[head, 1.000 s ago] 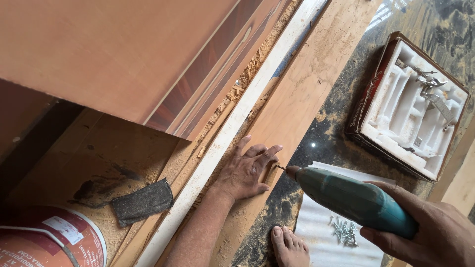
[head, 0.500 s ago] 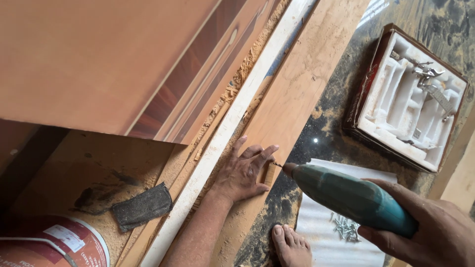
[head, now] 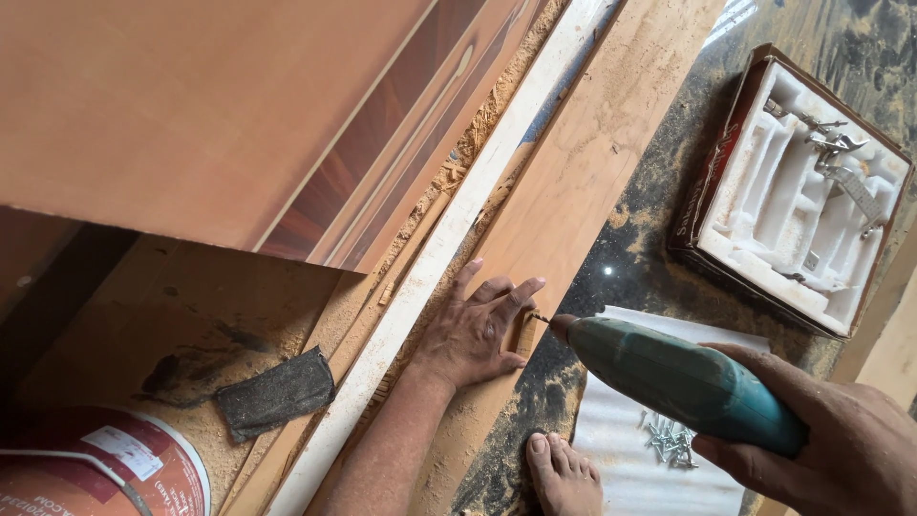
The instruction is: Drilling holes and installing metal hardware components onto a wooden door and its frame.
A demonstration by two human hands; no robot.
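the left hand [head: 473,330] lies flat on a long wooden plank [head: 583,162], its fingers [head: 521,291] spread and pressing the wood, thumb tucked toward the plank's edge. just beside the fingertips a small wooden block [head: 526,334] sits at the plank's near edge. the right hand [head: 841,444] is wrapped around the body of a teal power drill [head: 683,382], fingers closed tight on it; the drill bit [head: 541,318] points at the small block, its tip touching or nearly touching it, and which one is too fine to tell.

the plank runs diagonally across a dark speckled floor [head: 650,258] dusted with sawdust. along the plank's far side lies a pale narrow strip of wood [head: 449,239], and beyond that large reddish-brown laminated boards [head: 191,105] lean over the scene. under the drill a white corrugated sheet [head: 621,430] holds a small heap of screws [head: 669,441]. a bare foot [head: 564,473] rests on the floor beside the sheet. to the right, an open box with a white moulded insert [head: 798,191] holds a few metal fittings. at lower left are a dark worn pad [head: 275,392] and the lid of a red-and-white bucket [head: 95,463].
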